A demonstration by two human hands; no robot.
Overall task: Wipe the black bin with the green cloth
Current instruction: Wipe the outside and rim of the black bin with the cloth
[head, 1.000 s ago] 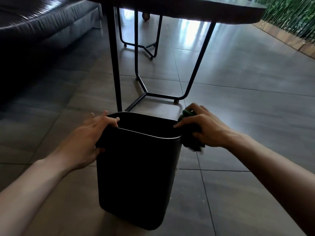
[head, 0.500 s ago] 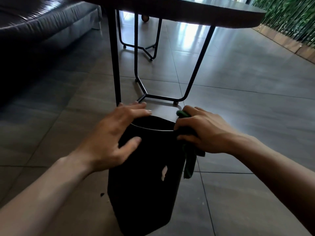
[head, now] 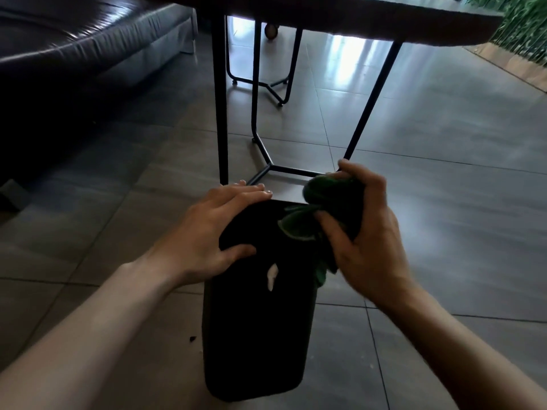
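Note:
The black bin (head: pixel 254 329) stands on the tiled floor in front of me, tilted away so its near wall faces up, with a small white smear on it. My left hand (head: pixel 207 232) grips the bin's upper left edge, fingers over the far side and thumb on the near wall. My right hand (head: pixel 358 232) holds the bunched green cloth (head: pixel 331 205) at the bin's upper right corner; part of the cloth hangs down the bin's right side.
A dark table (head: pixel 384 22) on thin black metal legs (head: pixel 220 113) stands just beyond the bin. A dark leather sofa (head: pixel 74 39) fills the upper left. Green plants (head: pixel 524 22) line the far right. A small dark crumb (head: pixel 193 338) lies left of the bin.
The bin has been tipped away from me, hiding its opening. My left hand shifted from the left rim to the top of the near wall. My right hand lifted the cloth at the right corner.

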